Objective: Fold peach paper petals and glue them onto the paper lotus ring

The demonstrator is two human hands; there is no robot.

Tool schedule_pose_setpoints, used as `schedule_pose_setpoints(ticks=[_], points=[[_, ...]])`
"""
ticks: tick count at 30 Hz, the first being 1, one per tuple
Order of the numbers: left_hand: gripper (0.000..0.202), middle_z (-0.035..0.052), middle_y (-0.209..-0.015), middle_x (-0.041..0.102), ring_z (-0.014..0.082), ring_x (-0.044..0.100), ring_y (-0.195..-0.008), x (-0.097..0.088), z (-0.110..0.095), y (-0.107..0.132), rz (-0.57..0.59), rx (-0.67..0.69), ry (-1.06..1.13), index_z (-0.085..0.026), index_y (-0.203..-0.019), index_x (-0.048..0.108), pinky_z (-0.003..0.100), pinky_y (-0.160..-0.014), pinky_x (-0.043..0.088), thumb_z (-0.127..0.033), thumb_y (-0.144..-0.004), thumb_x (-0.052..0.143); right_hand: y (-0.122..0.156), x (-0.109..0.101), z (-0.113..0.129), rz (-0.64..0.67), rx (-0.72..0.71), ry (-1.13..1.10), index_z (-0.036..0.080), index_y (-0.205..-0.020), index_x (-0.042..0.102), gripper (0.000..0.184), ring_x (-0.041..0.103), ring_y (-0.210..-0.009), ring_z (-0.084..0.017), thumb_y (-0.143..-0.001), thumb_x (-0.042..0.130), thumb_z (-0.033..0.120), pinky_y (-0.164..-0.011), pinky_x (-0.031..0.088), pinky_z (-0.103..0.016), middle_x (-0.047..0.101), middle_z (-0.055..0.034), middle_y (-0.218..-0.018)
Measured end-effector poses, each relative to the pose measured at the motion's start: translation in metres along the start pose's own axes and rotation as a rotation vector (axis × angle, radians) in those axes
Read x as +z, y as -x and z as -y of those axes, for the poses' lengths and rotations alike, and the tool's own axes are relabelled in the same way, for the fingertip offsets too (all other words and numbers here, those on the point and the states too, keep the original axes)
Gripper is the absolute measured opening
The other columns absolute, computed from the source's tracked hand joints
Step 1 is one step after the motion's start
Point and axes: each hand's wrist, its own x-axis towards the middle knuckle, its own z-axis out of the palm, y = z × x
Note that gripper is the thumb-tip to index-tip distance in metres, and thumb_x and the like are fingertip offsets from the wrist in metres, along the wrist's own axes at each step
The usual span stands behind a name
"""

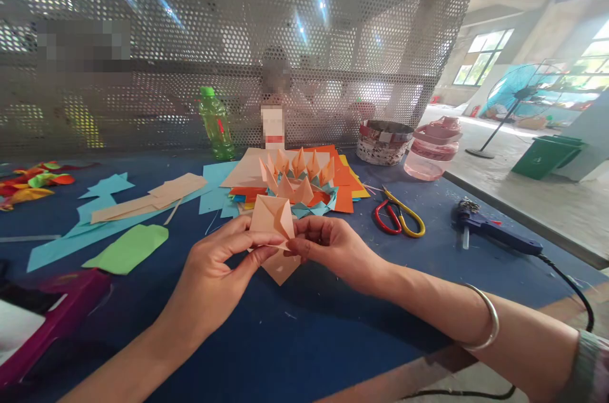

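Pinching a folded peach paper at its middle, the left hand and right hand hold it above the blue table, just in front of a paper flower, with scissors lying to the right. Fingers of both hands are together, clamped on the paper from its two sides. This step looks like folding, and the crease seems to need even pressure.

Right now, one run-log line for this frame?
left hand: pinching peach folded paper | right hand: pinching same paper | ahead: origami lotus | right of it: scissors
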Motion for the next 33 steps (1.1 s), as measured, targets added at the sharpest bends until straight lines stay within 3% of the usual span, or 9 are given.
schedule_pose_setpoints(ticks=[10,16,21,28,33], points=[[0.010,-0.0042,-0.083,0.068,0.0148,0.064,-0.082,-0.001,0.002,0.001,-0.064,0.004,-0.074,-0.032,-0.081,0.076,0.020,-0.073,0.049,-0.030,-0.083,0.066,0.001,-0.002,0.002,-0.038,0.117,-0.076,0.015,-0.081,0.067,0.031,0.062,-0.069,-0.010,-0.066,0.082,0.038,-0.065,0.043,-0.022,0.068,0.0005,-0.073],[0.015,-0.0047,-0.097,0.072,0.0158,0.065,-0.095,-0.002,0.005,-0.002,0.057,0.035,-0.038,-0.035,-0.094,0.075,0.020,-0.086,0.048,-0.029,-0.084,0.066,0.001,-0.002,0.003,-0.021,0.127,-0.054,0.015,-0.078,0.066,0.031,0.059,-0.067,-0.009,-0.065,0.082,0.038,-0.064,0.041,-0.022,0.067,0.0015,-0.071],[0.013,-0.0035,-0.089,0.073,0.0147,0.067,-0.083,-0.004,0.004,-0.002,0.082,0.023,-0.043,-0.031,-0.089,0.075,0.022,-0.080,0.050,-0.028,-0.086,0.063,0.001,-0.003,0.003,-0.007,0.131,-0.045,0.015,-0.076,0.065,0.034,0.058,-0.066,-0.009,-0.063,0.084,0.040,-0.063,0.040,-0.022,0.067,0.0012,-0.071],[0.010,-0.0044,-0.087,0.073,0.0140,0.067,-0.081,-0.003,0.007,-0.001,0.056,0.038,-0.057,-0.029,-0.086,0.074,0.022,-0.077,0.049,-0.027,-0.086,0.064,0.002,-0.003,0.003,0.019,0.126,-0.042,0.014,-0.075,0.066,0.031,0.058,-0.067,-0.008,-0.066,0.081,0.040,-0.063,0.041,-0.021,0.067,0.0013,-0.071],[0.011,-0.0056,-0.083,0.070,0.0116,0.065,-0.077,-0.002,0.010,-0.003,0.037,0.120,-0.041,-0.029,-0.085,0.073,0.020,-0.073,0.049,-0.023,-0.085,0.064,0.001,-0.002,0.002,0.018,0.131,-0.033,0.014,-0.077,0.065,0.034,0.059,-0.066,-0.008,-0.065,0.081,0.042,-0.063,0.042,-0.020,0.067,0.0008,-0.071]])
